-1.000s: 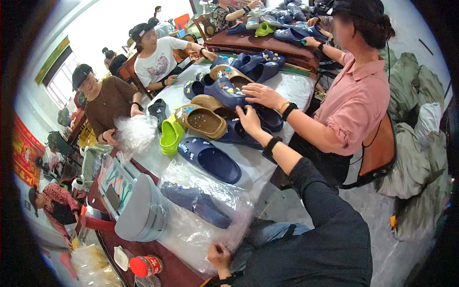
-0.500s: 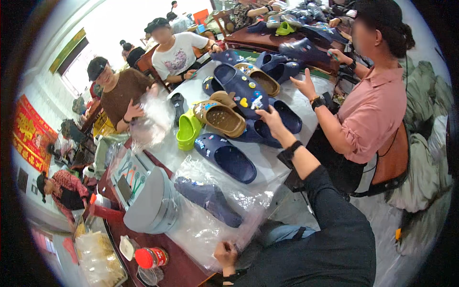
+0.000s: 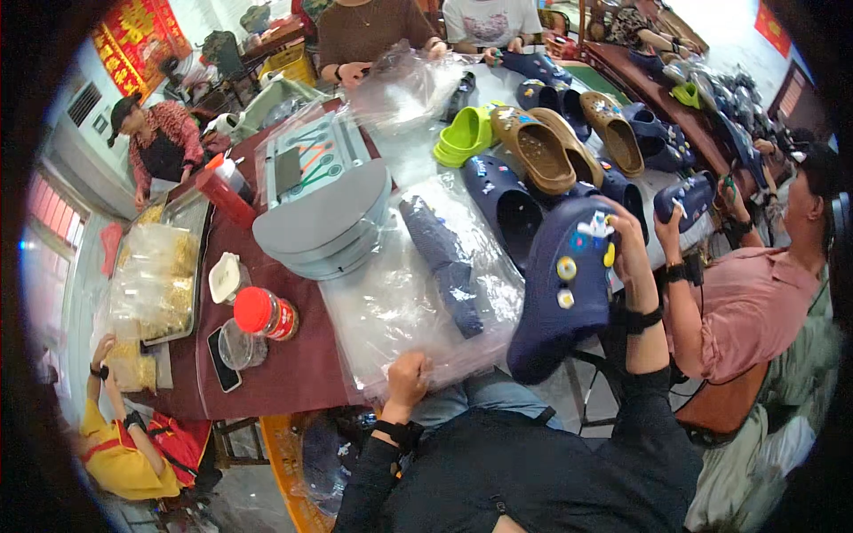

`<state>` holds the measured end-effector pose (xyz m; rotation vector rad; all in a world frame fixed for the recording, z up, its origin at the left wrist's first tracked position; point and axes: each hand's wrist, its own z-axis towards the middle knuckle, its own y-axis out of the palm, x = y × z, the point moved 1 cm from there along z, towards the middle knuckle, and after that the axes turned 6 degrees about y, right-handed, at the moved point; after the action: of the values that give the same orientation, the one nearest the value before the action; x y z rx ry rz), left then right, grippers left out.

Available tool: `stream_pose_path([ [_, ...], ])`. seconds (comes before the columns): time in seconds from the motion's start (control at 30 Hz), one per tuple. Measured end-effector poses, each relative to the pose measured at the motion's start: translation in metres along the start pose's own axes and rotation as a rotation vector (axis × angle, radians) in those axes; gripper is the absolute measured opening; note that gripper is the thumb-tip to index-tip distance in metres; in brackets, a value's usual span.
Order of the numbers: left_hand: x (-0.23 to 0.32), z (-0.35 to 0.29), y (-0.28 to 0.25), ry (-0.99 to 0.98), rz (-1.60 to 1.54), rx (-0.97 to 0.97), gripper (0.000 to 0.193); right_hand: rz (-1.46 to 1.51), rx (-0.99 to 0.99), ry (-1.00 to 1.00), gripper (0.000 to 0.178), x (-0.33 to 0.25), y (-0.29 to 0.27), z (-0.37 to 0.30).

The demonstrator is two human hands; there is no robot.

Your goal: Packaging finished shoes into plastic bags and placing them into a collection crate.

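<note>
Dark-red table covering [image 3: 306,377] spreads before you, the directions here read from your left hand [image 3: 409,377]. That hand is curled into a fist against the near edge of a clear, crinkled plastic bag [image 3: 378,329]; whether its fingers pinch the film cannot be told. Your right hand [image 3: 631,244] is closed firmly round the upper end of a navy foam clog [image 3: 569,311] dotted with coloured charms, held up off the table at two o'clock. From your right-hand grip the clog drops toward eight o'clock, its long axis running roughly one to seven. A second navy clog [image 3: 453,271] lies under clear film just past twelve, its axis eleven to five, so the two close toward you in a V; I cannot tell whether it is inside the bag.

Farther off, a clear jar with a red lid [image 3: 267,313] stands at ten and a grey device with a rounded top [image 3: 324,226] at eleven. Toward three, a co-worker in a pink shirt [image 3: 746,306] holds another navy clog [image 3: 686,197]. Beyond sit a lime-green clog [image 3: 464,138] past twelve and a charm-dotted brown clog [image 3: 536,147] at one. Farthest, at eleven, hangs a red-and-gold banner [image 3: 142,40].
</note>
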<state>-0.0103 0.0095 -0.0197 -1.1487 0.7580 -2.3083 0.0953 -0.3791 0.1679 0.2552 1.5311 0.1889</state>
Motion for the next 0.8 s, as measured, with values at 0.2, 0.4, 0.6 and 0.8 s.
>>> stream_pose_path([
  [0.2, 0.001, -0.005, 0.001, 0.023, -0.070, -0.003, 0.018, -0.013, -0.020, 0.342, 0.039, 0.059, 0.049, -0.063],
  [0.4, 0.017, 0.018, -0.010, -0.078, -0.081, -0.160, 0.014, -0.140, -0.498, 0.447, 0.085, 0.087, 0.044, -0.132],
  [0.6, 0.033, 0.033, -0.018, -0.106, -0.048, -0.179, 0.013, -0.427, -1.030, 0.581, 0.130, 0.082, 0.045, -0.152],
  [0.8, 0.047, 0.043, -0.017, -0.246, -0.179, 0.035, 0.017, -0.820, -0.720, 0.419, 0.096, 0.061, 0.068, -0.155],
])
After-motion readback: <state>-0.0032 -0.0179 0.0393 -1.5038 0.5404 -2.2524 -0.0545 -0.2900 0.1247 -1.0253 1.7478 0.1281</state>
